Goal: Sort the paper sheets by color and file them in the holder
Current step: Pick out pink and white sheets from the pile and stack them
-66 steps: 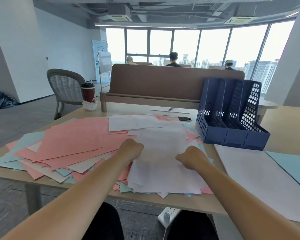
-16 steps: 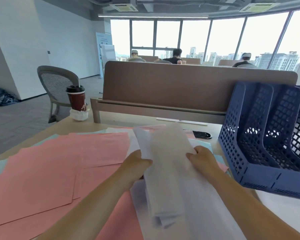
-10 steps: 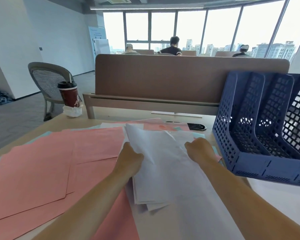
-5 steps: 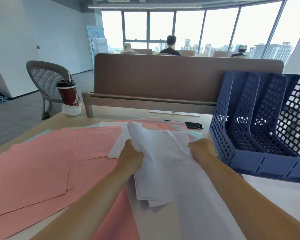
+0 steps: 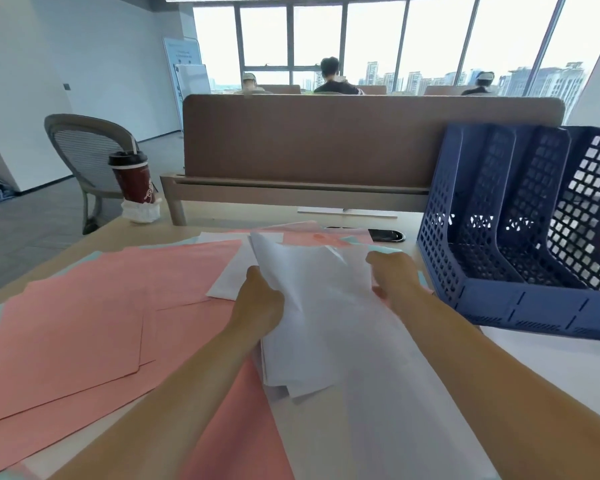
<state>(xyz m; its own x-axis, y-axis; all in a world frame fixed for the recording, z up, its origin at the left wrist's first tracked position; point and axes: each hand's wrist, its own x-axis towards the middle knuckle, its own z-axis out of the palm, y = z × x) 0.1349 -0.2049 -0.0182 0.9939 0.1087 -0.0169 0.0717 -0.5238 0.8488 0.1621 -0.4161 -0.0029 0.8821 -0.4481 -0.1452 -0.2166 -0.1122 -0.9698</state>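
There are two hands (image 5: 260, 303) (image 5: 394, 275), one held white sheaf (image 5: 314, 306), one blue holder (image 5: 520, 308), one cup (image 5: 134, 178), one phone (image 5: 386, 235).

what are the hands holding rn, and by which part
A stack of white paper sheets: the left hand grips its left edge, the right hand its right edge, both near the far end.

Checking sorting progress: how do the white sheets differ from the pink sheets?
The white sheets are gathered into a stack gripped by the left hand and right hand; the pink sheets lie spread out, ungripped. The white sheets' far end is raised; the pink sheets lie flat. Neither is in the blue holder.
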